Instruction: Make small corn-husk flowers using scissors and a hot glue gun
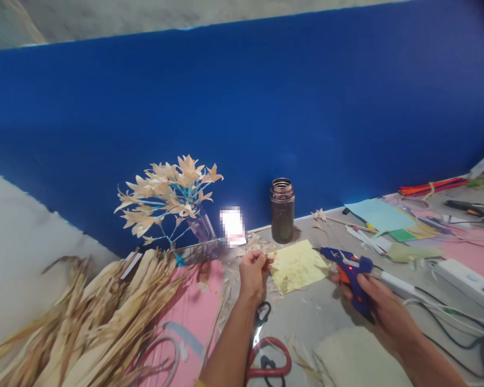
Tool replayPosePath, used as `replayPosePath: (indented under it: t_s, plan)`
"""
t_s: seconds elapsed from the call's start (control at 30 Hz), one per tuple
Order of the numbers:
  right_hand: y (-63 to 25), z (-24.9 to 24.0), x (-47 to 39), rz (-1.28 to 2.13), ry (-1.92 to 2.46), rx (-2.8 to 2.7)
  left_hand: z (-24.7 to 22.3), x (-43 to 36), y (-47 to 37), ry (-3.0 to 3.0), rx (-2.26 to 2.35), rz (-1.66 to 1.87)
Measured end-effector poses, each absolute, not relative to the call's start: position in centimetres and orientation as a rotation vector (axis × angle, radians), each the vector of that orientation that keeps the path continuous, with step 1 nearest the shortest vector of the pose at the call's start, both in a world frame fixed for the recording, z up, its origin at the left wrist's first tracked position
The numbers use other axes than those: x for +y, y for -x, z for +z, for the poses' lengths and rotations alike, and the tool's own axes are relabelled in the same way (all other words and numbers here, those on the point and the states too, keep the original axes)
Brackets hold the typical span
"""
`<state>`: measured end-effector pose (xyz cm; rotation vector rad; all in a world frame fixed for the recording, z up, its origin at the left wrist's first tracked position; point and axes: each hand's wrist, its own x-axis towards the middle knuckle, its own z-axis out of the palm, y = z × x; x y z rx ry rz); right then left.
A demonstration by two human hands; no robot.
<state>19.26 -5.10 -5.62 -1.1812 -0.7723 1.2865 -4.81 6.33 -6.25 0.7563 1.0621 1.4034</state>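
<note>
My right hand (369, 295) is wrapped round a blue hot glue gun (349, 263) with an orange trigger and a small red light. Its nozzle points left, over the edge of a yellow paper sheet (300, 269). My left hand (253, 271) is closed in a pinch at the sheet's left edge. A small pale piece of corn husk (271, 255) shows at its fingertips, partly hidden by them. Husk scraps (258, 243) lie just behind that hand. Below my left wrist are black-handled scissors (262, 317) and red-handled scissors (272, 357).
Husk flowers (173, 188) on blue stems lean from a clear vase (201, 226). A dark open flask (283, 215) stands by the blue wall. Dried corn husks (97, 322) pile at left, partly over pink paper (193, 312). Cables and a white power strip (463, 282) lie at right.
</note>
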Motion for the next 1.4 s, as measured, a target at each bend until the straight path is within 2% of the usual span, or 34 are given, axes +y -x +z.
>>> replayPosePath:
  t_s: [0.5, 0.77, 1.4]
  plan:
    - [-17.7, -5.5, -6.3, 1.061, 1.382, -1.499, -5.8, 4.4, 2.5, -0.803, 0.949, 1.193]
    - [-17.3, -5.1, -6.2, 0.919, 1.43, -1.585, -5.8, 4.3, 2.7, -0.794, 0.934, 1.153]
    - [-16.8, -5.2, -6.1, 0.884, 1.507, -1.62, -6.1, 4.3, 2.8, -0.778, 0.948, 1.148]
